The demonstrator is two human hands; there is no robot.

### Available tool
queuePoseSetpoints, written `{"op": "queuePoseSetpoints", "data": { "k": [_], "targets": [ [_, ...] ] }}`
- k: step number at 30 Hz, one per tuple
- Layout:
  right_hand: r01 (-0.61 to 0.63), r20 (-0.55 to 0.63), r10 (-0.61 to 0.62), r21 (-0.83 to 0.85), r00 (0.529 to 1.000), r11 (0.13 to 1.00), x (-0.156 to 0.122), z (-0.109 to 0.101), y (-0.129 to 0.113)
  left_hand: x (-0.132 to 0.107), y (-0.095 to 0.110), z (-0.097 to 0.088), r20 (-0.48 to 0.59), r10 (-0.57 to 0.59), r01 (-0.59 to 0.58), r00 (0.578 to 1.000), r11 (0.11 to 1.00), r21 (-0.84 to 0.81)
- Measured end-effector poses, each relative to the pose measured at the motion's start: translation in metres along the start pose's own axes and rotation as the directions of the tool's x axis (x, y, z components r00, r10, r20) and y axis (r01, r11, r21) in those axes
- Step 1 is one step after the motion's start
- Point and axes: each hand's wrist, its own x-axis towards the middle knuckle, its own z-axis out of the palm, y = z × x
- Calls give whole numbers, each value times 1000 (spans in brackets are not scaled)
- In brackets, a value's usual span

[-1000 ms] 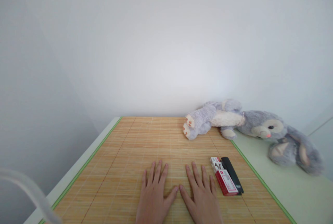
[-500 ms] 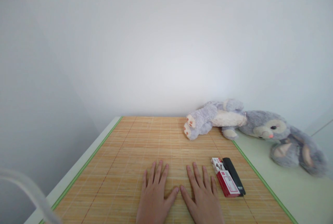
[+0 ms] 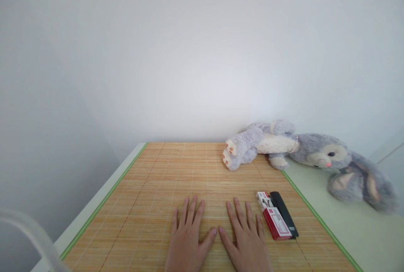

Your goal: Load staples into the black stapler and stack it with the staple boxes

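My left hand [image 3: 187, 238] lies flat on a bamboo mat [image 3: 176, 171], palm down with the fingers spread. Beside it my right hand [image 3: 246, 240] rests the same way, and the two thumb tips nearly meet. Neither hand holds anything. Just right of my right hand are a small white box with a printed picture [image 3: 264, 200], a red and white box [image 3: 277, 223] and a long black object [image 3: 284, 214], which looks like a stapler. These three lie close together on the mat.
A grey plush rabbit [image 3: 271, 143] lies on its side along the back right, its head and ears over the pale tabletop [image 3: 341, 221]. The mat has a green edge. A white wall [image 3: 195, 53] stands behind. A pale curved tube [image 3: 28, 228] crosses the lower left.
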Motion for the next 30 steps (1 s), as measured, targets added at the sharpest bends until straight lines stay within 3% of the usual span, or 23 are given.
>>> {"op": "queuePoseSetpoints", "data": {
  "k": [26, 30],
  "targets": [
    [-7, -2, 7, 19, 1000, 1000, 0, -4, -1, 1, 0, 0, -15, -9, 9, 1000, 1000, 3],
    [-41, 64, 33, 136, 997, 990, 1, -10, -2, 4, 13, 2, -30, -93, 90, 995, 990, -111]
  ]
}}
